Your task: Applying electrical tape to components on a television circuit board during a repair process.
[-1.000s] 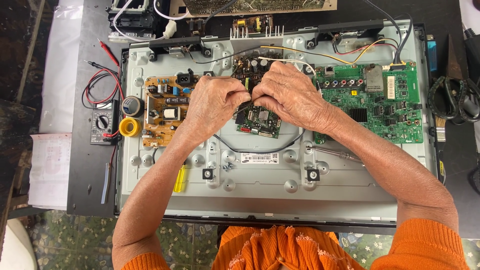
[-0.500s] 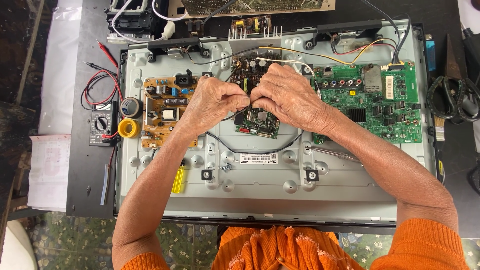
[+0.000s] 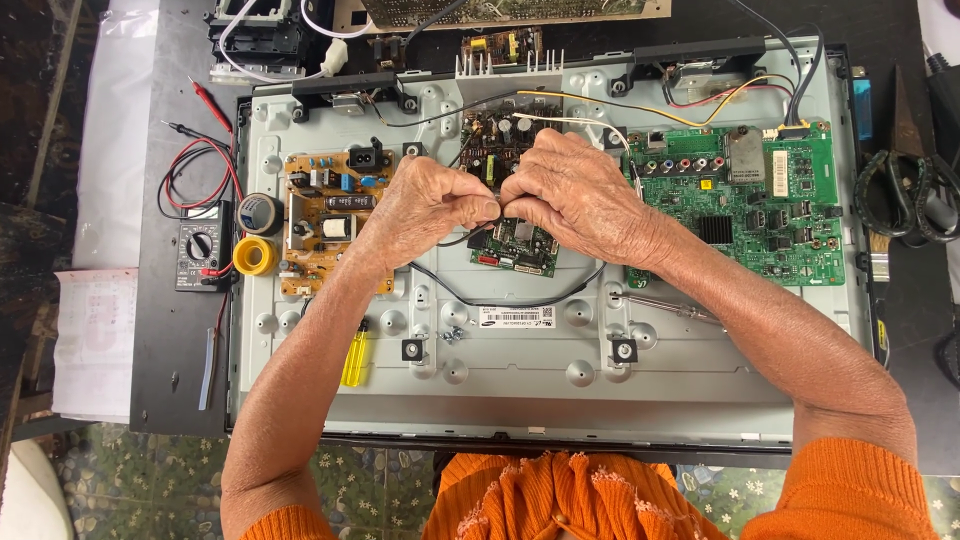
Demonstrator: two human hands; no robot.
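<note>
Here, your left hand (image 3: 425, 205) and right hand (image 3: 575, 195) meet, each grip pinching the black wire (image 3: 500, 302) directly above the small circuit board (image 3: 518, 247). Keep both pinches firm and the loop sagging below your grip clear of the board.

Left hand (image 3: 425, 210) and right hand (image 3: 580, 195) touching over small board (image 3: 515, 245), mid panel (image 3: 520, 370). Power board (image 3: 325, 215) left, main board (image 3: 765, 205) right. Multimeter (image 3: 198, 245) left of panel; screwdriver (image 3: 354, 358) on panel, nearer edge.
</note>
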